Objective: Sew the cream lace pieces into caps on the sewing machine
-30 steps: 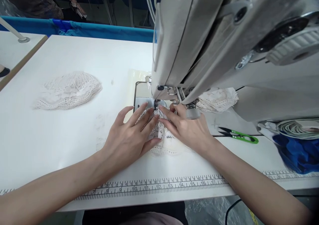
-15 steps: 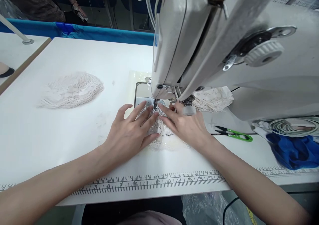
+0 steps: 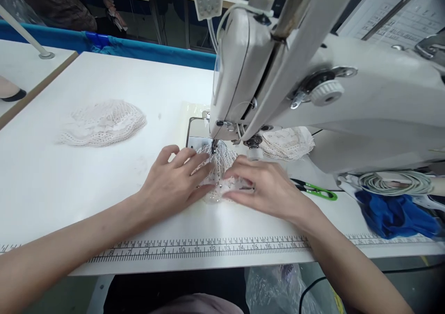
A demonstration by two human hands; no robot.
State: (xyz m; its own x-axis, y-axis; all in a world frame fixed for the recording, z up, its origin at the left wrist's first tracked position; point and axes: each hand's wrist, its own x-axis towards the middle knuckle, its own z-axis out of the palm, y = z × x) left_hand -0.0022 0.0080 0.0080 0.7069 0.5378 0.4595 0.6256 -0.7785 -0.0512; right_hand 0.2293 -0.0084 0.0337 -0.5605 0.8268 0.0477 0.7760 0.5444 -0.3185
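Observation:
A small piece of white lace (image 3: pixel 219 164) lies under the needle of a grey-white sewing machine (image 3: pixel 278 86). My left hand (image 3: pixel 174 184) rests on its left side, fingers stretched out and pressing the lace flat. My right hand (image 3: pixel 267 186) lies on its right side, fingers curled inward and pinching the near edge of the lace. The lace's near part is hidden between the two hands. The steel needle plate (image 3: pixel 198 140) shows behind my left fingers.
A heap of white lace pieces (image 3: pixel 102 123) lies on the white table at the left. More lace (image 3: pixel 288 143) sits behind the machine's arm. Green-handled thread snips (image 3: pixel 318 192), blue cloth (image 3: pixel 392 214) and coiled white tape (image 3: pixel 392 182) are at the right. A printed ruler (image 3: pixel 208 249) runs along the front edge.
The lace has fed further under the needle. My right hand has pulled back toward me and turned its fingers inward onto the lace's near edge. The view has tilted upward.

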